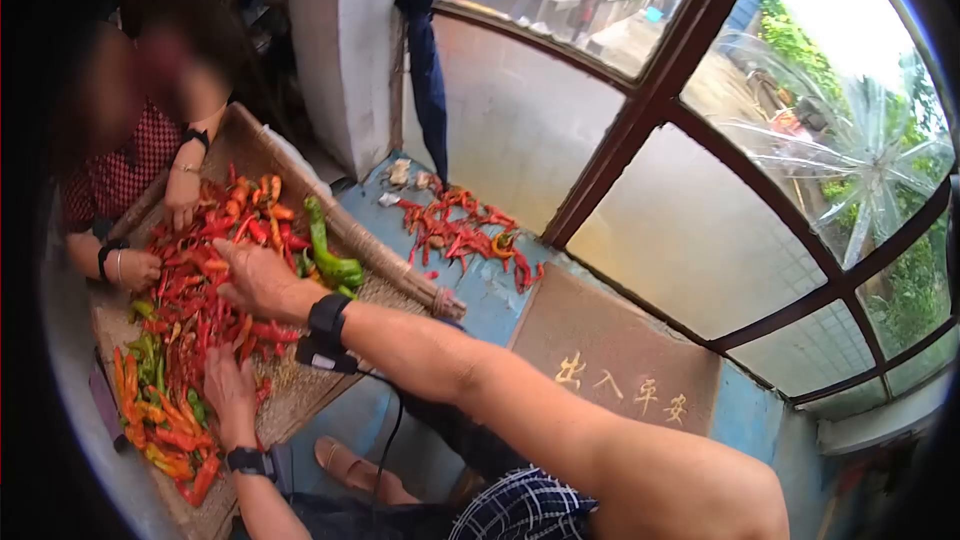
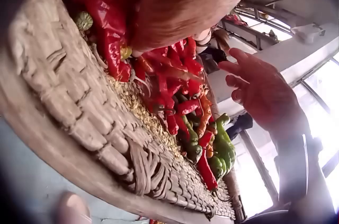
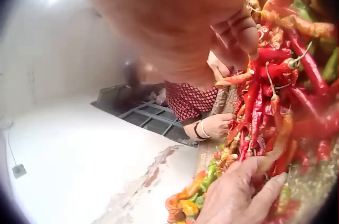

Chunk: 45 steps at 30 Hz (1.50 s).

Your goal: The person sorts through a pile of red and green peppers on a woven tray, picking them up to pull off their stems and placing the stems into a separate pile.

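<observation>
Red chili peppers (image 1: 195,280) lie heaped in a shallow woven tray (image 2: 69,86), with orange and green ones along its sides. My left hand (image 1: 232,390) rests on the near part of the heap. In the right wrist view, its thumb and fingers (image 3: 238,192) lie over red and orange peppers. Above the heap, my right hand (image 1: 268,278) points across toward the other person. The left wrist view shows this right hand (image 2: 265,91) raised over the peppers, fingers loosely bent and apart, with nothing in them.
Across the tray, another person's two hands (image 1: 140,268) are among the peppers. Large green peppers (image 1: 325,250) lie by the tray's right rim. Beyond it, more red peppers (image 1: 465,230) are spread on a blue surface near a brown mat (image 1: 620,350). A dark umbrella (image 1: 425,70) hangs by the windows.
</observation>
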Available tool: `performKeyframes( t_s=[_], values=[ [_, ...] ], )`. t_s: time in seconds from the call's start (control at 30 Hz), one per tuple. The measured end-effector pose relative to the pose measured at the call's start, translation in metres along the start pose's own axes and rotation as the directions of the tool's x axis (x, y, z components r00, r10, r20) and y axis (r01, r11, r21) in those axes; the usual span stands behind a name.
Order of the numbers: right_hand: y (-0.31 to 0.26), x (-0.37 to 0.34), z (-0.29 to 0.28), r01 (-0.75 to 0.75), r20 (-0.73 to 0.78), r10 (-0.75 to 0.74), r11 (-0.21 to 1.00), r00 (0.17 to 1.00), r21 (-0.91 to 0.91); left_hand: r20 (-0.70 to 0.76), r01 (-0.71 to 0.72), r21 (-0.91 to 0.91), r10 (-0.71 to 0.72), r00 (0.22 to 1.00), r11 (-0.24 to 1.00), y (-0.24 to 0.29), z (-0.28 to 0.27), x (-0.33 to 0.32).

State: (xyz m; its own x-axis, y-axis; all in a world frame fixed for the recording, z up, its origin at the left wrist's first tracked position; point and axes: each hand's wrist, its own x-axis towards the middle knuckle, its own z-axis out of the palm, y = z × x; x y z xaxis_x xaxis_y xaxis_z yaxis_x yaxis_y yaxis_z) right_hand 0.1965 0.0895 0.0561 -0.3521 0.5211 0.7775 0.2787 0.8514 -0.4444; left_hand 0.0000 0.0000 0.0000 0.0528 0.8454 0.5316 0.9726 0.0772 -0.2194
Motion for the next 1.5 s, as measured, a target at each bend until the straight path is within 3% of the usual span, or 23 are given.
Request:
performKeyframes(
  t_s=[0.03,0.07,0.1,0.17,0.2,0.23,0.4,0.57,0.63,0.7,0.77,0.83,0.9,0.97,1.03,1.1,1.17,1.23,1.3,1.33,1.37,1.5],
  values=[
    [-0.026,-0.011,0.021,-0.006,0.017,0.004,0.996,1.000,0.089,0.052,0.033,0.066,-0.036,0.998,0.997,-0.021,-0.021,-0.035],
    [-0.022,-0.020,0.014,-0.004,0.195,-0.004,0.999,0.981,0.040,0.084,0.050,0.053,-0.055,0.995,0.997,0.005,-0.037,-0.036],
    [0.018,-0.144,0.015,-0.092,0.595,0.125,0.992,0.794,-0.086,0.203,0.152,-0.242,-0.103,0.974,0.958,0.108,0.024,-0.141],
    [0.013,-0.142,0.029,0.063,0.665,-0.053,0.998,0.745,0.008,0.266,0.260,-0.271,-0.187,0.946,0.927,0.093,0.002,-0.129],
    [0.009,-0.146,0.025,0.059,0.677,-0.088,0.996,0.731,0.066,0.232,0.279,-0.334,-0.208,0.950,0.900,0.091,0.000,-0.132],
    [-0.002,-0.146,0.020,-0.054,0.693,-0.034,0.993,0.720,0.105,0.237,0.326,-0.351,-0.253,0.938,0.878,0.088,-0.007,-0.130],
    [-0.007,-0.149,0.019,-0.058,0.573,-0.054,0.983,0.817,0.175,0.272,0.492,-0.527,-0.411,0.870,0.693,0.080,-0.011,-0.133],
    [0.000,-0.149,0.032,-0.101,0.586,-0.025,0.978,0.810,0.181,0.109,0.423,-0.626,-0.463,0.880,0.655,0.077,0.001,-0.136],
    [-0.008,-0.146,0.034,-0.242,0.618,0.067,0.949,0.783,0.204,0.154,0.417,-0.674,-0.436,0.887,0.609,0.083,-0.011,-0.131],
    [-0.014,-0.147,0.037,-0.263,0.587,0.051,0.923,0.808,0.282,0.175,0.423,-0.686,-0.430,0.886,0.592,0.089,-0.017,-0.130],
    [-0.015,-0.147,0.043,-0.354,0.529,0.131,0.869,0.839,0.346,0.246,0.453,-0.754,-0.434,0.867,0.476,0.091,-0.015,-0.127],
    [-0.015,-0.145,0.045,-0.382,0.542,0.121,0.833,0.832,0.401,0.297,0.490,-0.708,-0.415,0.860,0.509,0.091,-0.013,-0.127],
    [-0.019,-0.149,0.042,-0.327,0.471,0.134,0.876,0.872,0.355,0.236,0.440,-0.714,-0.405,0.883,0.544,0.093,-0.014,-0.128],
    [-0.022,-0.146,0.041,-0.305,0.500,0.096,0.884,0.861,0.355,0.309,0.485,-0.732,-0.402,0.862,0.478,0.096,-0.022,-0.128],
    [-0.026,-0.144,0.038,-0.274,0.453,0.080,0.883,0.888,0.381,0.280,0.478,-0.682,-0.406,0.870,0.554,0.097,-0.024,-0.129],
    [-0.029,-0.139,0.032,-0.353,0.479,0.145,0.854,0.866,0.381,0.226,0.429,-0.603,-0.372,0.901,0.672,0.096,-0.021,-0.130],
    [-0.028,-0.142,0.035,-0.399,0.475,0.188,0.827,0.860,0.396,0.286,0.466,-0.599,-0.370,0.884,0.651,0.096,-0.019,-0.131],
    [-0.031,-0.143,0.034,-0.398,0.425,0.195,0.789,0.884,0.467,0.079,0.364,-0.663,-0.423,0.903,0.654,0.106,-0.024,-0.130],
    [-0.031,-0.142,0.031,-0.437,0.534,0.185,0.808,0.825,0.396,0.192,0.414,-0.701,-0.405,0.894,0.581,0.106,-0.030,-0.126],
    [-0.032,-0.143,0.034,-0.417,0.509,0.161,0.795,0.846,0.441,0.236,0.445,-0.625,-0.389,0.891,0.641,0.105,-0.033,-0.124],
    [-0.029,-0.143,0.033,-0.406,0.550,0.163,0.843,0.819,0.354,0.331,0.466,-0.658,-0.329,0.884,0.591,0.103,-0.036,-0.124],
    [-0.023,-0.149,0.036,-0.361,0.514,0.117,0.840,0.850,0.404,0.293,0.429,-0.628,-0.313,0.903,0.650,0.100,-0.024,-0.130]
  ],
)
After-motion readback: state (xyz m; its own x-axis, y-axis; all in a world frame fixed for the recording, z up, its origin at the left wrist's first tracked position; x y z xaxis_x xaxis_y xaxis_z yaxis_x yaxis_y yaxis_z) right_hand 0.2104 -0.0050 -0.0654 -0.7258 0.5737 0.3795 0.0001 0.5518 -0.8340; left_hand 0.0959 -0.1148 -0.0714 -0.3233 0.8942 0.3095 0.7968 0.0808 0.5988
